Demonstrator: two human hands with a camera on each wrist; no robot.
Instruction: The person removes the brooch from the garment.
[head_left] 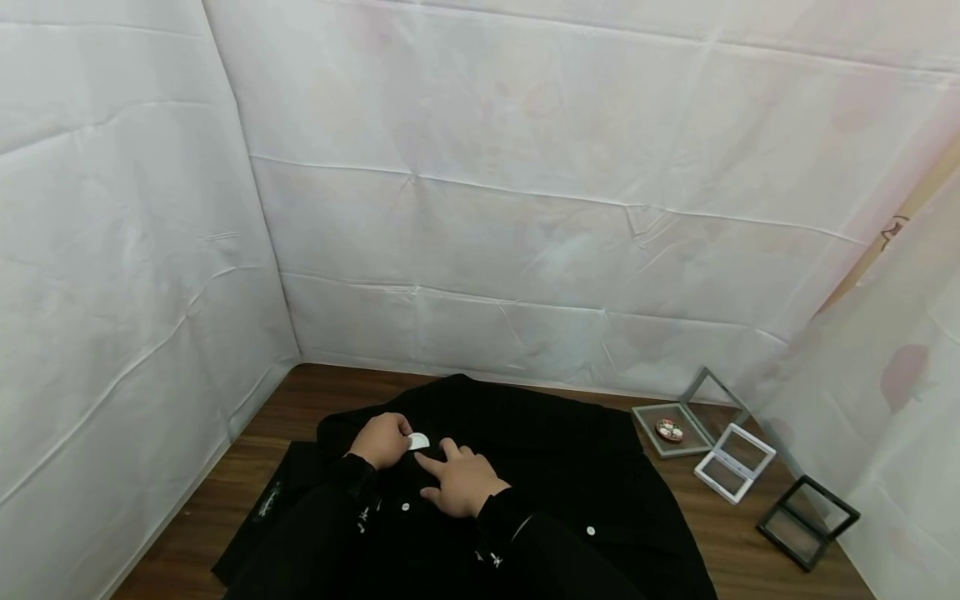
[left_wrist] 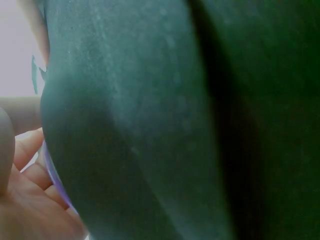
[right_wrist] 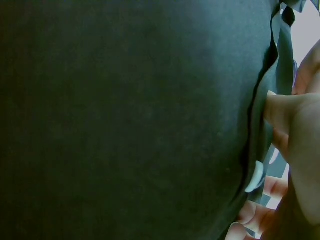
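Head view, left hand (head_left: 384, 439) fingers pinching white disc (head_left: 418, 441) (on black garment (head_left: 525, 450)), right hand (head_left: 463, 482) fingers relaxed beside it

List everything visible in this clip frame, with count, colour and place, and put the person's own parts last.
black fabric garment with white snap buttons: one, spread on the table, centre.
small round white badge: one, on the garment, at the left hand's fingertips.
open grey-framed clear case: one, right, by the wall, holding a round red-patterned badge.
white-framed clear case: one, right of the garment.
black-framed clear case: one, far right.
brown wooden table: one, beneath everything.
white sheet backdrop: covers the walls around.
left hand: pinches the white badge.
right hand: rests on the garment, index finger toward the badge.
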